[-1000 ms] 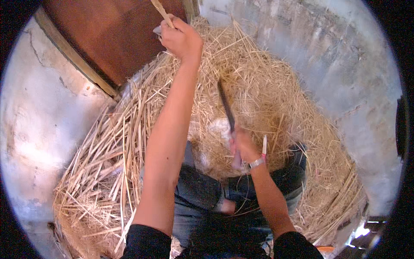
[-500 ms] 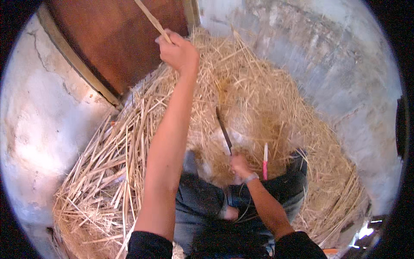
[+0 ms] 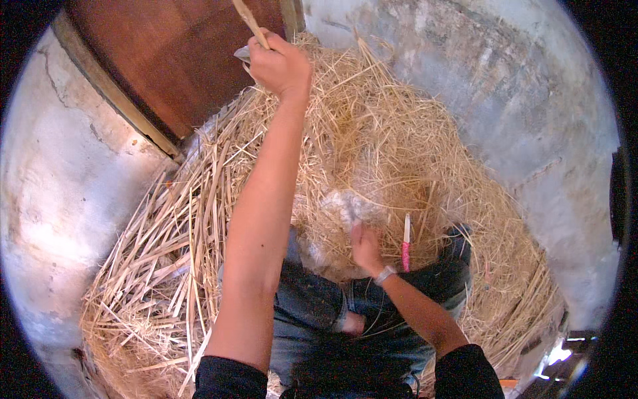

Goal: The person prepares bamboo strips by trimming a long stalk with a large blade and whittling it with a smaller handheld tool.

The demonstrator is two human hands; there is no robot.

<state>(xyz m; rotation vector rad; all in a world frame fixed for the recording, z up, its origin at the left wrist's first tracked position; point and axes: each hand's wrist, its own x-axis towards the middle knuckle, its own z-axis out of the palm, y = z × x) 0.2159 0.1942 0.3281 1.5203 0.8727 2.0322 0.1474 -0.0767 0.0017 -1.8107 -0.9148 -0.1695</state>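
My left hand [image 3: 282, 68], arm stretched far forward, is closed around a pale flat wooden strip [image 3: 249, 20] that slants up past the top of the picture. A small greyish flat piece [image 3: 242, 54] shows beside its fingers; I cannot make out what it is. Low in the middle, my right hand [image 3: 367, 247] is closed on a knife [image 3: 352, 214], whose blade is smeared by motion over the shavings. Just right of that hand, a second knife with a pink handle [image 3: 406, 256] and a light blade points away from me.
A heap of thin shavings [image 3: 399, 139] spreads in front of my legs in dark jeans [image 3: 312, 299]. Longer split strips [image 3: 166, 246] lie at the left. A brown door [image 3: 179, 60] stands behind, and a worn plaster wall [image 3: 531, 120] curves along the right.
My left hand has shifted slightly forward and right, and less of the strip shows above it. The dark blade in my right hand, plain before, is now a blur.
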